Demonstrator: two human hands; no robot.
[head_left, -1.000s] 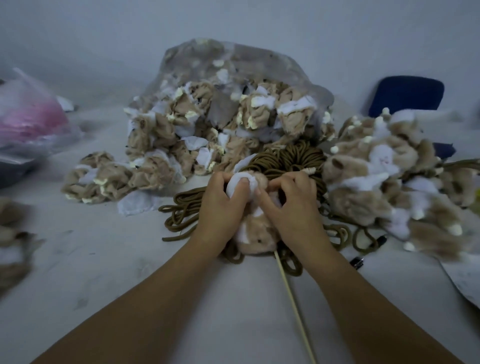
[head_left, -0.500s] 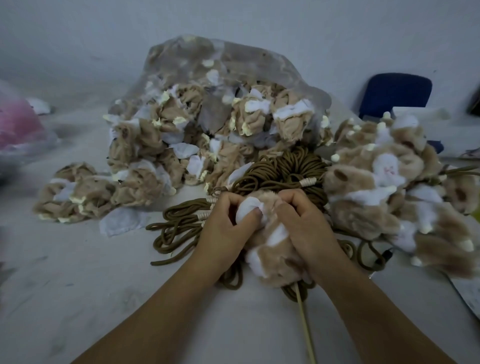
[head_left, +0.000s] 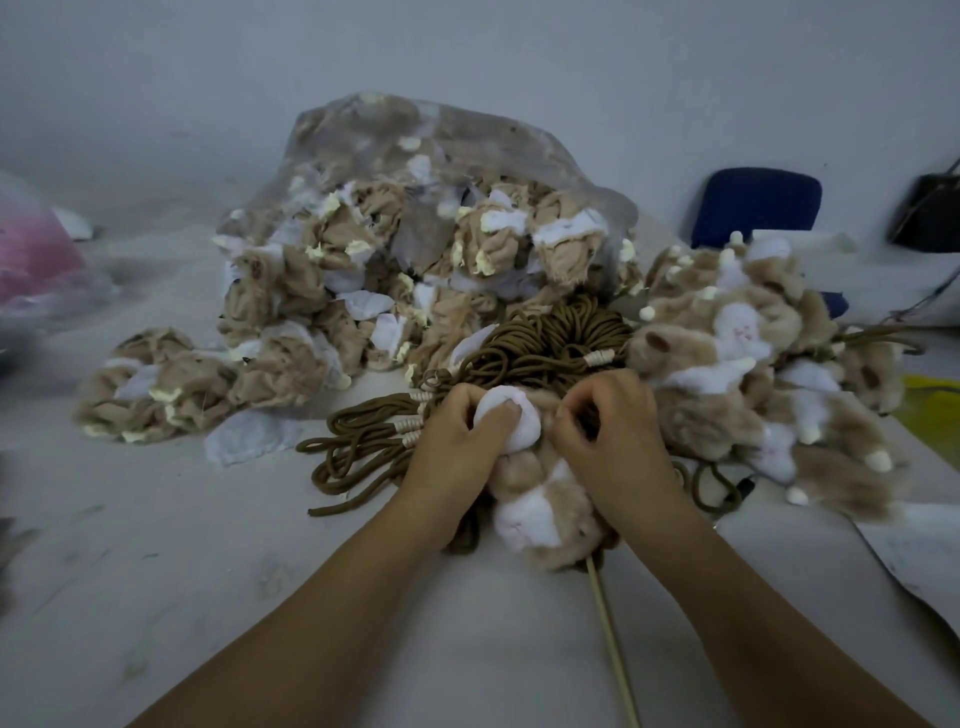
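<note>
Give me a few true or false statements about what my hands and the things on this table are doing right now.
1. The left hand and the right hand both grip the tan and white plush toy. True.
2. The thin wooden stick lies on the clear plastic bag. False: it pokes out from under the toy, toward the camera.
3. The coiled brown cords lie behind the toy. True.
4. The blue chair stands at the far left. False: it is at the back right.

pink bag (head_left: 36, 270) blurred, cut off; stick (head_left: 613, 644) top hidden
</note>
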